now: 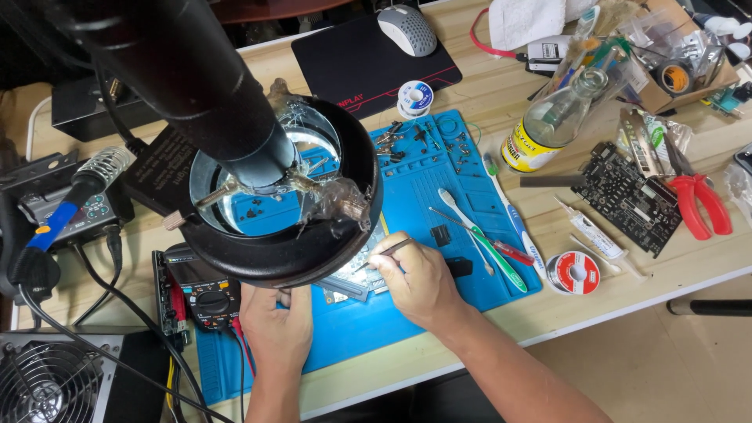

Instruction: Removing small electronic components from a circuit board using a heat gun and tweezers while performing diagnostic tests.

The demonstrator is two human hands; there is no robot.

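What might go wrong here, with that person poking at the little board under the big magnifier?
The right hand holds fine tweezers on a small board half hidden by the magnifier lamp; a slip might scratch it. Loose screws lie on the blue mat, easily scattered by a sleeve. The glass bottle leans nearby and might tip onto the circuit board.

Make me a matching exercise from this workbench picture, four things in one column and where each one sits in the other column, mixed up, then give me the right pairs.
Things:
1. computer mouse
2. red-handled pliers
3. cooling fan
4. right hand

Places:
A. bottom-left corner
B. on the black mouse pad, top centre
C. on the blue mat, holding a thin tool
D. far right of the table

Pairs: 1-B, 2-D, 3-A, 4-C
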